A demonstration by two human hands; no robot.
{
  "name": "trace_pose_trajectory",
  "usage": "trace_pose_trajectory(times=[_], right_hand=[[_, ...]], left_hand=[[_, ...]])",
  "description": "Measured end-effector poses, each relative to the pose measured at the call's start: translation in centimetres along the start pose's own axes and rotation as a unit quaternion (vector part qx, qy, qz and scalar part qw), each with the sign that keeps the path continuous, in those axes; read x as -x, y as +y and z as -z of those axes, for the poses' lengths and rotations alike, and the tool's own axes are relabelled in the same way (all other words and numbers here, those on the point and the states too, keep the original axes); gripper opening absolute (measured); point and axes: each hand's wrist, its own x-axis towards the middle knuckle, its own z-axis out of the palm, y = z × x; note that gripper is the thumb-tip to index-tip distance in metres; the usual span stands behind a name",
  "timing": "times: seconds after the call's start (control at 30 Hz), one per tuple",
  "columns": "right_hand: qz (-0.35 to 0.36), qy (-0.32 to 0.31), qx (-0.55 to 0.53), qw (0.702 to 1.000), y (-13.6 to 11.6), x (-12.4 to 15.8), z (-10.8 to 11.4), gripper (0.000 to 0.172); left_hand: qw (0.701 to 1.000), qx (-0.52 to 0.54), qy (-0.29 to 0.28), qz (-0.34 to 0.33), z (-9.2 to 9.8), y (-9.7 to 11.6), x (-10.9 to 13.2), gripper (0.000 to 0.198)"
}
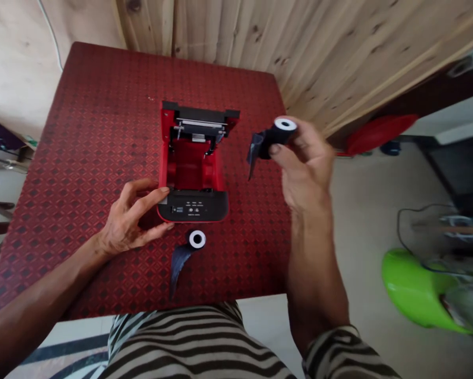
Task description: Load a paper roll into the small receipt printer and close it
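Note:
A red and black receipt printer (197, 205) stands on the table with its lid (200, 115) raised and its red inner bay (189, 166) exposed; no roll is in the bay. My left hand (131, 218) grips the printer's front left corner, fingers on top and thumb low at the front. Off to the printer's right, my right hand (309, 163) holds a dark paper roll (278, 138) in the air, its white end up and a torn loose tail hanging left. A second dark paper roll (197, 239) rests on the table in front of the printer, its tail trailing toward me.
The table (102, 105) has a red patterned top and meets a wooden plank wall (220, 31) at the back. Beyond its right edge, a green plastic object (410, 287) and a dark cable are on the floor. Something red (378, 134) sits farther back there.

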Motion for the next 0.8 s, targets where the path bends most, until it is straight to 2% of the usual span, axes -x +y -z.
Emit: trace_pose_trajectory(times=[0.03,0.13,0.27,0.43,0.63,0.73,0.8], right_hand=[[-0.003,0.041,-0.01,0.999,1.8,-0.1,-0.2,0.046],[-0.052,0.063,0.002,0.997,6.0,-0.3,-1.5,0.048],[-0.07,0.04,0.007,0.997,8.4,0.0,-3.3,0.054],[-0.087,0.016,0.064,0.994,9.6,0.4,-3.9,0.063],[-0.077,-0.002,0.147,0.986,10.6,0.6,-3.7,0.052],[-0.086,-0.013,0.163,0.983,9.1,1.2,-2.9,0.049],[-0.084,0.008,0.162,0.983,6.5,2.3,-1.8,0.044]], left_hand=[[1.0,-0.004,0.001,0.0,0.0,0.0,0.0,0.08],[1.0,-0.013,-0.003,0.011,0.1,0.0,0.0,0.076],[1.0,-0.018,-0.01,0.017,0.2,0.1,-0.2,0.071],[1.0,-0.021,-0.009,0.006,0.2,0.1,-0.4,0.07],[0.999,-0.031,-0.023,0.002,0.3,0.0,-0.5,0.073],[1.0,-0.015,-0.018,-0.015,0.1,-0.3,-0.3,0.082],[1.0,0.006,-0.022,-0.005,0.0,-0.5,-0.2,0.086]])
